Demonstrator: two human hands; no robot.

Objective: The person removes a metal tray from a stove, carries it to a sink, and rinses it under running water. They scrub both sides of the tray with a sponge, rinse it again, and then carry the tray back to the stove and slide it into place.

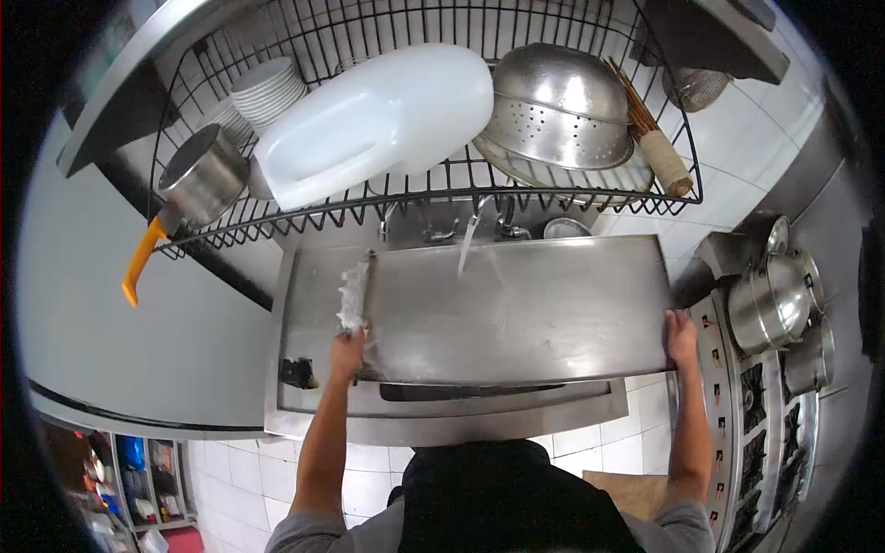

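Head view: steel panel [516, 304], long axis left-right over sink [442, 429]; left hand [348, 350], right hand [681, 337] gripping opposite short ends.

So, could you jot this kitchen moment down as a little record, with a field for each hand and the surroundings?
Left hand: gripping the left edge of a metal panel
Right hand: gripping the panel's right edge
Beside left hand: white material, kind unclear
Behind panel: taps
Overhead: wire rack with white plastic container, perforated metal bowl, orange-handled pot
Right side: stove with metal pots
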